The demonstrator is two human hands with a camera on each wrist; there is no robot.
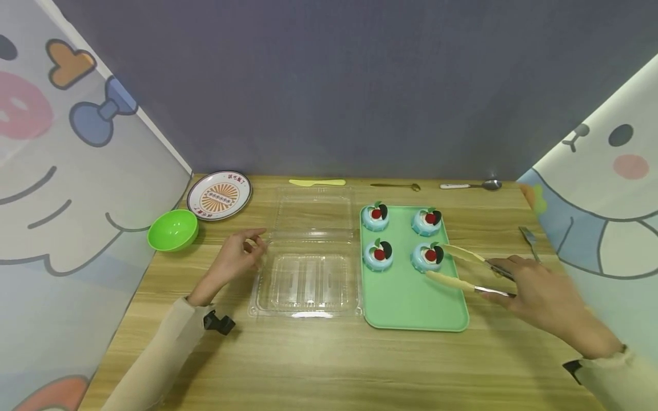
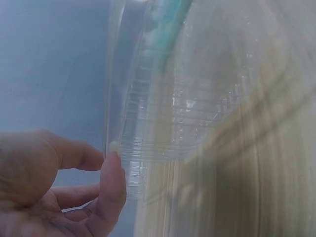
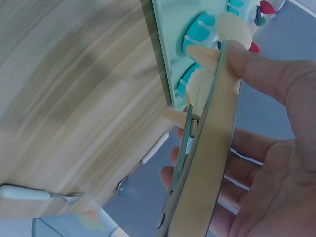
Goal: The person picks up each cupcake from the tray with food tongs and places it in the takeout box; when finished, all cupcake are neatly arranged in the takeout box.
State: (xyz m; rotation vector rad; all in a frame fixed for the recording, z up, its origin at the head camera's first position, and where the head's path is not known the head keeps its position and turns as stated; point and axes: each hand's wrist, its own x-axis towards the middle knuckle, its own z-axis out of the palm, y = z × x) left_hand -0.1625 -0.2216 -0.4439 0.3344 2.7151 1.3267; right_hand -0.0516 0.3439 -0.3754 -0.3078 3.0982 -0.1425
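Observation:
My right hand grips a pair of tongs with metal arms and cream-coloured tips. In the head view the spread tips lie on either side of the front right blue cupcake, topped with a cherry, a leaf and a dark cookie. Several such cupcakes, including the front left cupcake, sit on a mint green tray. My left hand pinches the left edge of a clear plastic clamshell box, thumb and finger at its rim. The box lies with its lid folded back.
At the back left are a patterned plate and a green bowl. A yellow knife, a thin gold spoon and a white-handled spoon line the back edge. A fork lies at the right; walls enclose the table.

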